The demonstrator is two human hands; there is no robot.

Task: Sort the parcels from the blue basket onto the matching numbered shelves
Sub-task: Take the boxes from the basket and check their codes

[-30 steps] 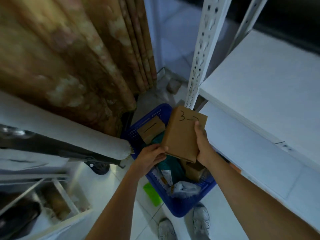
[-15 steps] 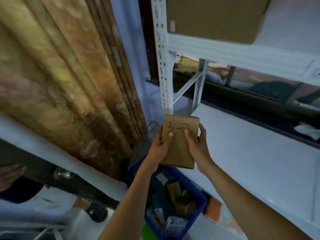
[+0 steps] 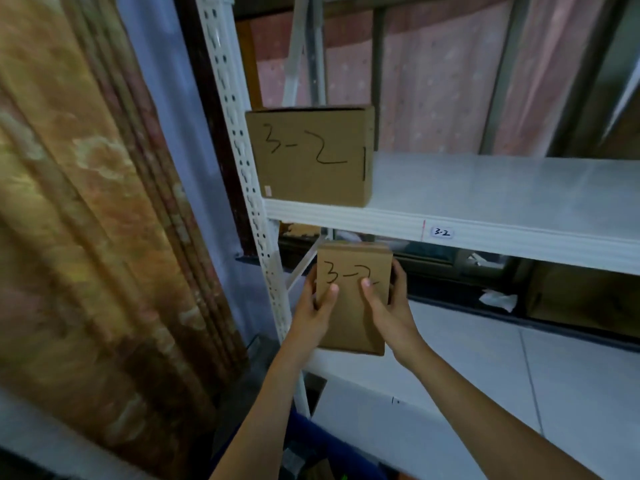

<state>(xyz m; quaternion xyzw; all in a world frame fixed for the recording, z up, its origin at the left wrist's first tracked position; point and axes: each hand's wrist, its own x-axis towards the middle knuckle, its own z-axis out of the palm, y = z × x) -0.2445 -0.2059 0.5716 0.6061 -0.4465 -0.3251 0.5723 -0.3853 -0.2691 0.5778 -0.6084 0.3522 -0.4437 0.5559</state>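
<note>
Blue basket (image 3: pixel 332 455) — cut by bottom edge, contents blurred

Dim, bluish indoor light, brightest on the white shelf (image 3: pixel 485 188) at centre right. The curtain (image 3: pixel 86 237) on the left is smeared by blur. Upright posts bow toward the frame edges; the bottom edge is dark and soft.

Brown cardboard parcel (image 3: pixel 349 313) marked "3-2", upright below the shelf (image 3: pixel 485 188) (tagged 3-2) bearing a bigger "3-2" box (image 3: pixel 311 157).
</note>
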